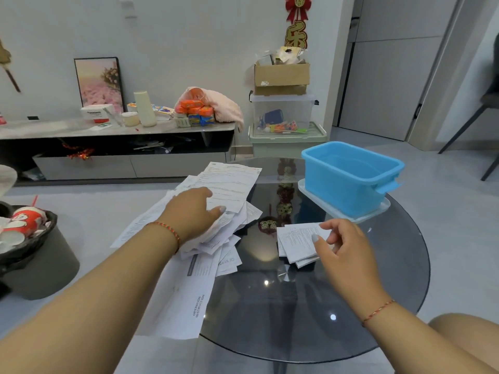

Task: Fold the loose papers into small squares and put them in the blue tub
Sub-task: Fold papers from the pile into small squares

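The right hand (343,247) pinches a folded paper (298,242) just above the glass worktop (270,306), near the blue tub (348,176). The left hand (194,211) rests flat, fingers relaxed, on the loose papers (224,190); overhanging sheets could slide off if nudged.

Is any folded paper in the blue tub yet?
No: the blue tub shows only its bare blue floor, while the right hand pinches the folded paper over the glass table.

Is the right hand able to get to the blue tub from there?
Probably yes: the right hand holds folded paper just below the blue tub, with only bare glass between.
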Motion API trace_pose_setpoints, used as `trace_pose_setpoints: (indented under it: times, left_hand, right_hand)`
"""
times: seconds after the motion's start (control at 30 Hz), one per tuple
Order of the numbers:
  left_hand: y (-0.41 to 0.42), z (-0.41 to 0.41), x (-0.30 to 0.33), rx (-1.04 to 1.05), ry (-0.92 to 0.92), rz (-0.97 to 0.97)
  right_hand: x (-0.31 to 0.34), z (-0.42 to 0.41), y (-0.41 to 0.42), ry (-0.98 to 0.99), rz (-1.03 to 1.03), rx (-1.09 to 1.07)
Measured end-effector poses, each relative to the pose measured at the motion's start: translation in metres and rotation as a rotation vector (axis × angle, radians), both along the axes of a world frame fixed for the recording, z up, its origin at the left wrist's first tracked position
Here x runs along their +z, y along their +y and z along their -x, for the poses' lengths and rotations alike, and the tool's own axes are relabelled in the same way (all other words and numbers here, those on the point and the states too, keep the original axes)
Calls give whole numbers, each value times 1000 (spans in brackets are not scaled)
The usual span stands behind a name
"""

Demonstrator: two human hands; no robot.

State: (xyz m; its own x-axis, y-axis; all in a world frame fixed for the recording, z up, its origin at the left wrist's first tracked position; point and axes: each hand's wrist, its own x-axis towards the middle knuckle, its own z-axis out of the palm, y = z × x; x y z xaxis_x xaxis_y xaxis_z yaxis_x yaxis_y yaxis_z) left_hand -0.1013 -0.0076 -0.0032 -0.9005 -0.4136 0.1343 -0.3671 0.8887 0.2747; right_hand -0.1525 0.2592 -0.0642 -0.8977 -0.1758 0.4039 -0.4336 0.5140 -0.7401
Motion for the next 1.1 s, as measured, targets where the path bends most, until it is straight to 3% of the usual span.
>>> trace_pose_setpoints:
  times: [0.4, 0.7, 0.8, 1.1]
  left_hand:
    - [-11, 62, -29, -51, -275, 31]
    - [-17, 69, -33, -53, -213, 177]
    - [-20, 67, -29, -31, -145, 210]
    - [-12, 39, 11, 41, 289, 295]
  right_hand:
    - [2, 8, -1, -1, 2, 14]
    - [0, 11, 1, 0, -5, 22]
    - [0, 11, 1, -7, 4, 21]
    - [3, 11, 2, -25, 30, 34]
